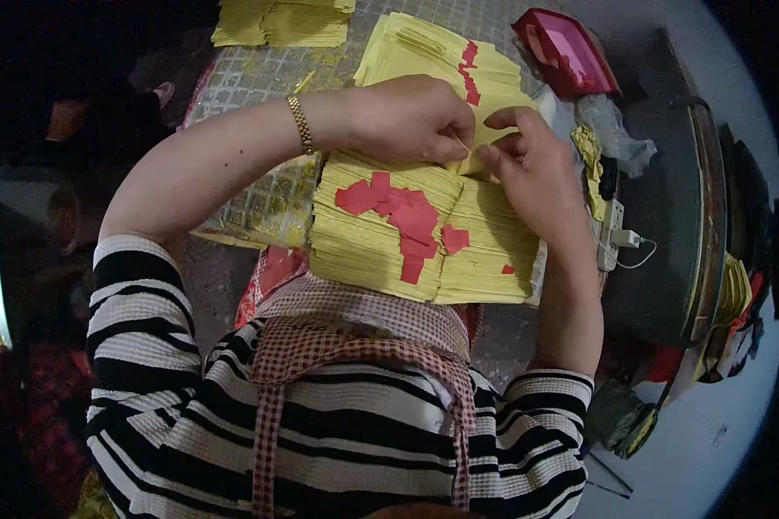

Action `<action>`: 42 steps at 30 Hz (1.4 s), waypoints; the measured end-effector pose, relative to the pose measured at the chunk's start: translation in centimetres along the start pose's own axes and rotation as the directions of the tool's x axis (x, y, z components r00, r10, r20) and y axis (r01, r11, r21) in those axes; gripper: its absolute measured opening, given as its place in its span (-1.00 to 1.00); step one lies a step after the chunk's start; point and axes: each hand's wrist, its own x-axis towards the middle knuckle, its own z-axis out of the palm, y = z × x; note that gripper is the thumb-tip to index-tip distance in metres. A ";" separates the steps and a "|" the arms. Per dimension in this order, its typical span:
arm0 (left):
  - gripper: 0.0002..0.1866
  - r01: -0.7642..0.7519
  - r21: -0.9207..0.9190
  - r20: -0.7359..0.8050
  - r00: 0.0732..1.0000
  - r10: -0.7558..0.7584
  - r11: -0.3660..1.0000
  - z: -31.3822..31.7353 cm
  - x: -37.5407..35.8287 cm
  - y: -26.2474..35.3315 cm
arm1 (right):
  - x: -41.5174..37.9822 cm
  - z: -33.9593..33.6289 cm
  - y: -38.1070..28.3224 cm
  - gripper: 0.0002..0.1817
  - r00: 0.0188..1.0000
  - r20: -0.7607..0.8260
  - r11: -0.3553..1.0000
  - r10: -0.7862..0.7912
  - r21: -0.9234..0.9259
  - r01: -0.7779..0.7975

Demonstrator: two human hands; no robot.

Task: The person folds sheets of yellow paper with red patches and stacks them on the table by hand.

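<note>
My left hand [411, 117] is closed, its wrist circled by a gold bracelet. Between its thumb and fingertips shows a thin pale stick-like piece [461, 143], too small to name surely. Opposite it, my right hand [532, 164] has its index finger raised and curved, with the thumb and another finger pinching at the yellow paper [469, 165]. Below both hands lie thick, layered stacks of folded yellow paper [372, 246], dotted with red paper pieces [411, 216]. Another fanned yellow stack [424, 43], with a strip of red pieces, lies beyond my hands.
A red box with a pink inside [571, 56] stands at the far right, near a clear plastic bag [619, 130]. A power strip with a white plug [623, 238] sits at the right edge. More yellow paper [281, 22] lies at the far left of the patterned table [251, 104].
</note>
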 end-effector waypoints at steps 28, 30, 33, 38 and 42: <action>-0.86 0.042 -0.105 0.006 0.999 -0.042 0.994 0.6 -0.9 0.0 | -4.9 -1.3 2.5 -0.61 0.516 0.135 0.291 -0.846 -0.694 0.659; -0.85 0.048 -0.124 0.017 0.999 -0.046 0.991 0.5 -0.9 0.0 | -4.7 -1.6 2.6 -0.63 0.533 0.235 0.254 -0.813 -0.681 0.687; -0.85 0.055 -0.141 0.030 0.998 -0.051 0.988 0.4 -0.8 0.0 | -4.6 -1.8 2.6 -0.63 0.545 0.330 0.221 -0.771 -0.664 0.714; -0.87 0.066 -0.084 -0.004 0.998 -0.066 0.994 0.6 -0.8 0.2 | -5.8 -1.7 2.4 -0.64 0.635 0.167 0.443 -0.754 -0.584 0.680; -0.88 0.006 0.119 0.063 0.998 -0.014 0.993 0.1 -0.4 0.7 | -5.9 0.2 3.7 -0.73 0.842 -0.248 0.835 -0.480 0.166 0.525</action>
